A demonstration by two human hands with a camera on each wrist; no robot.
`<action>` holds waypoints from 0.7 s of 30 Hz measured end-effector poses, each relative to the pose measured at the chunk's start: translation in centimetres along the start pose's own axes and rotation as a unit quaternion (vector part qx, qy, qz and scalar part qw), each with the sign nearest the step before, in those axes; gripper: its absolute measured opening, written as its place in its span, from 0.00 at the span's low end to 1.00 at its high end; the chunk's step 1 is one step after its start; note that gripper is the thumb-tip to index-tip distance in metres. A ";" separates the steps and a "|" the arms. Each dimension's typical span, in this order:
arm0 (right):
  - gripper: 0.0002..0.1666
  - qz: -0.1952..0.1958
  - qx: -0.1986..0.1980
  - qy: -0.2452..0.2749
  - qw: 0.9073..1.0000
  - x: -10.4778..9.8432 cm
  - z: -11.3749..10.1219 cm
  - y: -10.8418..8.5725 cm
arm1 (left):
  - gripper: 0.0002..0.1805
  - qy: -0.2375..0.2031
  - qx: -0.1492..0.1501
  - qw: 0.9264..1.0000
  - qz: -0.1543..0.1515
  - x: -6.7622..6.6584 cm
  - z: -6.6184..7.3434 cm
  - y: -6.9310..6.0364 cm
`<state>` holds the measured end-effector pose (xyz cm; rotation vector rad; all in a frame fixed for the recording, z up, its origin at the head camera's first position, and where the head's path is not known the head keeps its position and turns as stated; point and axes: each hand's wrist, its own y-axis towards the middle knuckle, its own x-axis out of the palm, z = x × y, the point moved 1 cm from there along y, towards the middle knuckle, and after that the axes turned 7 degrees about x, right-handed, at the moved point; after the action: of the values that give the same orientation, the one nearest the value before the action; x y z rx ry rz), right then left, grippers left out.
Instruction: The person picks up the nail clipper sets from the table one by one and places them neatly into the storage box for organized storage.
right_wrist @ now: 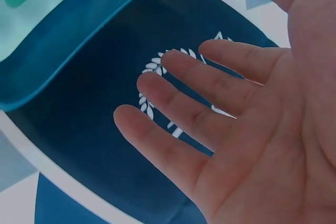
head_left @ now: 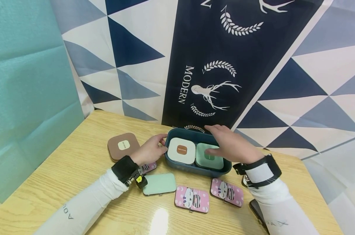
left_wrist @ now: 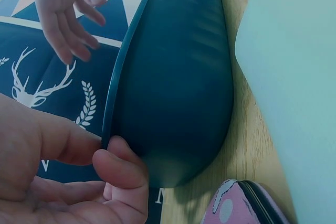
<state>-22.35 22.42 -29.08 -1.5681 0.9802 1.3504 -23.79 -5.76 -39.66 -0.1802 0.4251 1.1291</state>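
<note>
On the table before me, head view: the bin holds a white case and a green case, left hand at its left end, right hand near its right. Left wrist view: the grip pinches the rim, a pink case nearby. Right wrist view: the grip stands wide, fingers parted, beside the bin.

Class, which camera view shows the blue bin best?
The head view: the blue bin shows nearly whole, partly covered by the right hand. The left wrist view gives mainly its outer wall close up; the right wrist view, just a stretch of its edge.
</note>
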 end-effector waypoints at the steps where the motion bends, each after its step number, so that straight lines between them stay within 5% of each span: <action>1: 0.54 0.004 0.001 -0.003 1.000 -0.1 0.2 -0.2 | 0.31 0.000 0.001 1.000 0.000 0.0 0.0 0.0; 21: 0.49 0.048 0.027 0.009 0.998 -1.2 3.4 -4.4 | 0.31 -0.002 0.003 1.000 0.003 0.1 -0.1 0.1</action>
<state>-19.56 27.26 -27.70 -1.5116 1.1072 1.3649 -23.86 -5.68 -39.78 -0.1722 0.4253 1.1345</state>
